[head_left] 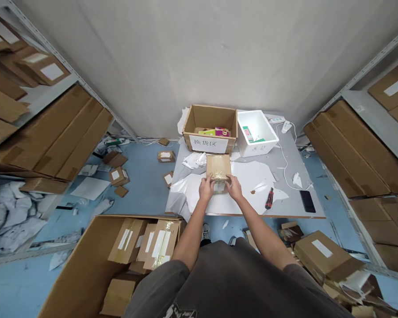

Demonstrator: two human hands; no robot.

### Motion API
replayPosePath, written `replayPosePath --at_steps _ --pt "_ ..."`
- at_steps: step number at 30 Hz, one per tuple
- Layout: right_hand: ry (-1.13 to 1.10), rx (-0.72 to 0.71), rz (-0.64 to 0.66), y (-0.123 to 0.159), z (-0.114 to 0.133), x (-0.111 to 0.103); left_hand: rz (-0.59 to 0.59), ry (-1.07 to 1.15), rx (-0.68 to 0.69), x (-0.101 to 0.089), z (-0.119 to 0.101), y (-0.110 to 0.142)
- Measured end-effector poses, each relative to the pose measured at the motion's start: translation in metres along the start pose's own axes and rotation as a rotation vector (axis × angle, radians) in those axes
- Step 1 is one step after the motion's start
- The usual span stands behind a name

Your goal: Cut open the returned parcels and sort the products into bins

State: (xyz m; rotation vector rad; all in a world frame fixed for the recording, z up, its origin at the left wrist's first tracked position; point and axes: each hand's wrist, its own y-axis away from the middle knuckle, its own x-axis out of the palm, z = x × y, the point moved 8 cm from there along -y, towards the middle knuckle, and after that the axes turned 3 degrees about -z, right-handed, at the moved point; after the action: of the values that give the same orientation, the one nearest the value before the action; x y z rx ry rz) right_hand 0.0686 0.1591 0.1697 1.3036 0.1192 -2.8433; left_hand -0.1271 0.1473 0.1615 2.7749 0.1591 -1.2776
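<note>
A small taped cardboard box (218,166) rests on the white-covered table, with shiny clear tape across its near edge. My left hand (206,187) grips its near left corner, fingers curled round the edge. At the near right corner, my right hand (234,187) holds the same box in a like way. Just to the left lies crumpled white paper (194,160). Right of my hands, a red and black utility knife (269,198) lies on the table near its front edge.
Behind stand a labelled open carton (208,144) and a white foam box (260,149). A black phone (307,202) and power strip (277,119) lie right. A large carton of parcels (86,247) stands front left; shelves (358,106) flank both sides.
</note>
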Motion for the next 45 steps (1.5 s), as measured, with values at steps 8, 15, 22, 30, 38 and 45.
replayPosePath --at_steps 8,15,22,30,38,45 --pt "0.101 0.057 0.049 -0.022 0.004 -0.027 -0.051 0.021 0.014 -0.024 -0.011 -0.012" --pt "0.095 0.236 0.268 -0.010 -0.042 0.026 0.396 0.136 0.084 0.041 0.002 -0.011" --pt "0.014 0.124 0.360 0.067 -0.060 0.034 0.372 -0.013 0.004 0.036 0.040 0.052" --pt "0.026 0.209 0.364 0.104 -0.060 0.071 0.434 -0.028 -0.079 0.065 0.047 0.082" --pt "0.135 -0.039 0.170 0.065 -0.025 0.042 0.274 0.333 0.005 0.063 0.061 0.034" --pt "0.048 -0.184 0.406 0.061 0.003 0.082 0.299 0.262 -0.299 0.094 0.113 0.045"
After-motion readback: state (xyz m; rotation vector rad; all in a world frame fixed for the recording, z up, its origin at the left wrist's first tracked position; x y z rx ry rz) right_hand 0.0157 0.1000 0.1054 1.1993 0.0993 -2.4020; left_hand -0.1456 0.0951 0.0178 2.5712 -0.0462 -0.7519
